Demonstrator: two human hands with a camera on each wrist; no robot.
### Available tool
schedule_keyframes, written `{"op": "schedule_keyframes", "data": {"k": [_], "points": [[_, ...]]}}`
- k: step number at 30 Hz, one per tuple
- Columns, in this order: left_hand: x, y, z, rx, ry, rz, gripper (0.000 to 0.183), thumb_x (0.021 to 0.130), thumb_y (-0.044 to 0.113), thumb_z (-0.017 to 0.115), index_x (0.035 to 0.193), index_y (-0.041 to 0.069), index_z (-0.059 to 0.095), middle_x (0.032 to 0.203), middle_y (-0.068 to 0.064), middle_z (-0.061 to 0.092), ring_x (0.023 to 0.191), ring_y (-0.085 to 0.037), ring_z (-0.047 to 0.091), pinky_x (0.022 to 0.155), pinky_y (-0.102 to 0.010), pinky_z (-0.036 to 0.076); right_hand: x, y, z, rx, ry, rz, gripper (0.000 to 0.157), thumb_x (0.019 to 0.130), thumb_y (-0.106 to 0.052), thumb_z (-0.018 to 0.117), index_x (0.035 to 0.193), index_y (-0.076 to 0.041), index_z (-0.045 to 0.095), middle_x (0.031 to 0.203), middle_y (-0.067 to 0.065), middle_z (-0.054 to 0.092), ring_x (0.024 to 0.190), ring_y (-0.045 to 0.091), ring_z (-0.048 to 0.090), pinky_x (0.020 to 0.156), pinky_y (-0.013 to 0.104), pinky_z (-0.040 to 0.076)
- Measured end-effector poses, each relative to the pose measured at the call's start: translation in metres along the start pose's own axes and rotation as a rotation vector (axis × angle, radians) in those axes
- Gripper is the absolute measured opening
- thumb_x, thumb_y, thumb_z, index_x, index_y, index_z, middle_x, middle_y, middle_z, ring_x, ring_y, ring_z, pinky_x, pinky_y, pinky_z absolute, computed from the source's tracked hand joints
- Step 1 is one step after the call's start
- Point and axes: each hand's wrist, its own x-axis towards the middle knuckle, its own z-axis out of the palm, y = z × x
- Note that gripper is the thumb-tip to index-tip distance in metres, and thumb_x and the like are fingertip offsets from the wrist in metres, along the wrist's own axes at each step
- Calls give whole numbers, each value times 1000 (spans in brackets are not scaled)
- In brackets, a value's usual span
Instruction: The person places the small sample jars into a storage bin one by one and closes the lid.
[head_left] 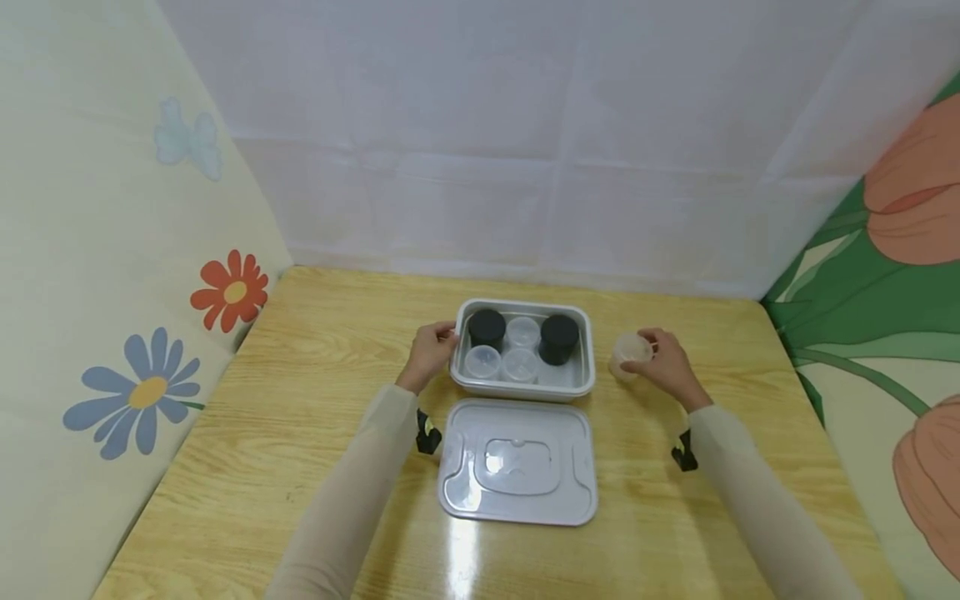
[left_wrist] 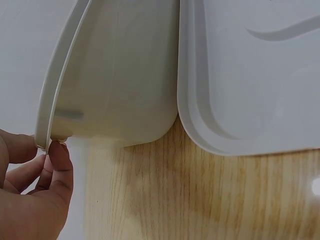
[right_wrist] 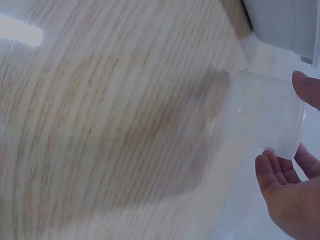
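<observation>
My left hand (head_left: 429,357) pinches the left rim of a pale rectangular plastic container (head_left: 589,358) between thumb and fingers; the left wrist view shows the grip at the rim's corner. Inside stand a black-lidded jar (head_left: 487,327) at back left, another black jar (head_left: 558,340) to the right, and three clear lidded cups, one (head_left: 482,362) at front left. Right of the container, my right hand (head_left: 670,367) holds a translucent plastic cup (right_wrist: 262,115) by its upper edge, thumb on one side and fingers on the other. The cup stands upright, its base close over the table.
A pale rectangular lid (head_left: 517,500) lies flat on the wooden table (head_left: 315,383), directly in front of the container. White cloth (head_left: 450,200) hangs behind the table, and flower-printed sheets (head_left: 112,275) stand at both sides.
</observation>
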Motion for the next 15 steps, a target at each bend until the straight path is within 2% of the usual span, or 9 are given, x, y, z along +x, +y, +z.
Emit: {"op": "schedule_keyframes", "data": {"k": [7, 15], "points": [[1, 1, 0, 9, 10, 5, 33, 90, 2, 55, 122, -7, 60, 99, -21, 64, 88, -23, 57, 69, -20, 44, -1, -11, -8, -11, 12, -65, 71, 83, -17, 73, 138, 10, 37, 130, 32, 42, 113, 45, 46, 92, 55, 43], [2, 1, 1, 15, 4, -1, 33, 91, 2, 55, 122, -7, 60, 102, -21, 64, 92, -25, 59, 73, -24, 47, -2, -26, -16, -28, 30, -100, 70, 81, -16, 74, 136, 8, 39, 129, 30, 42, 111, 44, 47, 91, 54, 44]]}}
